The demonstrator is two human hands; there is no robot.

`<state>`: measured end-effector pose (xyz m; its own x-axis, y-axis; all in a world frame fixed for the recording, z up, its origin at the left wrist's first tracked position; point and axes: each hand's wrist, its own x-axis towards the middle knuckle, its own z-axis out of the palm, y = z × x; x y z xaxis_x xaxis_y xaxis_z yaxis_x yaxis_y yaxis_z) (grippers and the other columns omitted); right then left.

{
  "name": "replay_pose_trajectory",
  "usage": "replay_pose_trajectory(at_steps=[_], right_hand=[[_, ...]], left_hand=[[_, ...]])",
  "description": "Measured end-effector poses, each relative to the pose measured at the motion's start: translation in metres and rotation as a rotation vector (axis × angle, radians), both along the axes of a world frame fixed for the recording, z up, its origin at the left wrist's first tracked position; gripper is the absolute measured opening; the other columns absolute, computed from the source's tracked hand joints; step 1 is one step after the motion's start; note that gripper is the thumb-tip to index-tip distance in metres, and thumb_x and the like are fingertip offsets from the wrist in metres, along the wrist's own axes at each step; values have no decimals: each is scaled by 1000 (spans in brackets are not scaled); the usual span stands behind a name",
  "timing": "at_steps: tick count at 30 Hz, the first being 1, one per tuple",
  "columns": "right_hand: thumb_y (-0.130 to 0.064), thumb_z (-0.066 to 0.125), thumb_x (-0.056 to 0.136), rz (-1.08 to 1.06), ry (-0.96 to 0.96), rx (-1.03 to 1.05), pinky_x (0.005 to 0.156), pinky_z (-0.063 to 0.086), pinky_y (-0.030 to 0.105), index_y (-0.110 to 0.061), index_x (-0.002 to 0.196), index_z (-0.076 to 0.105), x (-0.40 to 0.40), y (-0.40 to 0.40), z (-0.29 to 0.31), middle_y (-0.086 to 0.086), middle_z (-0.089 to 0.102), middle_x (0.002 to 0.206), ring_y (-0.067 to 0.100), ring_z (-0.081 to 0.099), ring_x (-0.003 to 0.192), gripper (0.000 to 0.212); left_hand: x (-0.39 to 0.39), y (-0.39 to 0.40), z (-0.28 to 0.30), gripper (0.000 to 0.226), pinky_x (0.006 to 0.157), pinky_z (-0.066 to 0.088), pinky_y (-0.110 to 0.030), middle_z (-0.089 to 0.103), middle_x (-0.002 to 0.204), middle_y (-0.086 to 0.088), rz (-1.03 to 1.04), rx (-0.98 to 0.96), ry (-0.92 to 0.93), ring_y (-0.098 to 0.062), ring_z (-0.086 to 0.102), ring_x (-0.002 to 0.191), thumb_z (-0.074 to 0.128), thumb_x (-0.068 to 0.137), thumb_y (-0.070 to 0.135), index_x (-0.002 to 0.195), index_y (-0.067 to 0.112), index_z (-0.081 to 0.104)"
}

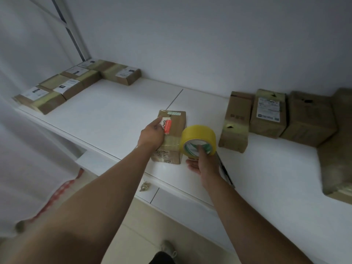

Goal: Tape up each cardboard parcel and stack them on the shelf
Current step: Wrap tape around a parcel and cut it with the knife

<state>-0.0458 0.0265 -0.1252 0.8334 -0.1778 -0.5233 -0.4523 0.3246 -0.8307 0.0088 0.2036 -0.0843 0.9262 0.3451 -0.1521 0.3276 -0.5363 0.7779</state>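
Observation:
A small cardboard parcel (176,122) with a red and white label lies on the white shelf (106,119), near its front edge. My left hand (152,134) presses flat on the parcel's top. My right hand (202,163) grips a yellow tape roll (198,135) through its core, just right of the parcel. A strip of tape runs from the roll across the parcel's top. A dark, thin tool (224,168) lies on the shelf behind my right wrist.
Several flat taped parcels (62,86) sit in a row at the shelf's far left corner. More boxes (268,113) stand at the right against the wall, and a large one (337,147) fills the right edge. Floor tiles and a shoe (167,248) show below.

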Motion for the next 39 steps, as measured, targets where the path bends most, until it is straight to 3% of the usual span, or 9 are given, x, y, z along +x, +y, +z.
replay_pose_trajectory(at_steps=[8, 14, 18, 21, 24, 27, 31, 34, 39], right_hand=[[-40, 61, 96, 3, -82, -235, 71, 60, 44, -19, 79, 55, -4, -5, -3, 16, 70, 71, 27, 68, 63, 27], [-37, 66, 92, 68, -48, -229, 66, 55, 40, -4, 80, 64, -4, -10, -7, 14, 67, 67, 20, 61, 52, 34], [-33, 70, 90, 107, 15, -136, 62, 57, 35, -6, 84, 64, -2, -16, -4, 15, 67, 73, 21, 60, 57, 29], [-32, 72, 89, 108, 5, -126, 66, 59, 41, -3, 85, 63, 0, -17, -6, 15, 65, 70, 21, 60, 56, 31], [-32, 73, 89, 109, -4, -128, 71, 59, 46, 1, 87, 63, 3, -16, -9, 14, 63, 66, 21, 60, 53, 34], [-32, 73, 88, 96, 6, -110, 69, 59, 46, 4, 97, 62, 5, -17, -13, 15, 64, 65, 22, 60, 52, 39], [-35, 75, 86, 107, 16, -82, 61, 59, 39, 3, 106, 61, 6, -19, -15, 15, 65, 67, 22, 62, 54, 45], [-36, 77, 84, 88, 1, -78, 63, 60, 44, -1, 110, 59, 6, -19, -18, 15, 66, 66, 22, 63, 53, 47], [-37, 72, 88, 103, -25, -138, 74, 59, 54, -2, 84, 62, 3, -18, -13, 12, 65, 60, 24, 63, 53, 36]], left_hand=[[-1, -2, 1, 44, 97, 48, -42, 61, 126, -8, -30, 56, 13, -28, 58, 104, 28, 102, 36, 143, 46, 42], [0, -8, -1, 49, 88, 44, -44, 61, 124, -8, -86, 302, 45, -33, 59, 113, 23, 100, 64, 141, 40, 37], [2, -23, 6, 38, 89, 43, -47, 33, 149, -9, -180, 705, -136, -33, 42, 127, 30, 106, 38, 142, 29, 37], [7, -31, 8, 35, 91, 40, -40, 43, 142, -9, -350, 921, -170, -30, 43, 125, 35, 102, 20, 135, 20, 45], [8, -43, 15, 37, 91, 42, -41, 52, 133, -11, -334, 884, -75, -33, 47, 120, 29, 105, 32, 129, 14, 51], [5, -55, 13, 45, 100, 36, -44, 45, 135, -15, -295, 813, -7, -36, 42, 121, 27, 105, 42, 131, 10, 46], [2, -54, 2, 47, 102, 32, -44, 45, 135, -14, -227, 710, -104, -34, 41, 121, 30, 104, 47, 130, 11, 47], [3, -55, 1, 47, 110, 27, -46, 46, 136, -14, -194, 707, -124, -35, 39, 125, 28, 104, 47, 128, 12, 49], [5, -53, 5, 61, 117, 12, -61, 37, 148, -8, -173, 630, -37, -35, 26, 139, 30, 98, 63, 136, 19, 45]])
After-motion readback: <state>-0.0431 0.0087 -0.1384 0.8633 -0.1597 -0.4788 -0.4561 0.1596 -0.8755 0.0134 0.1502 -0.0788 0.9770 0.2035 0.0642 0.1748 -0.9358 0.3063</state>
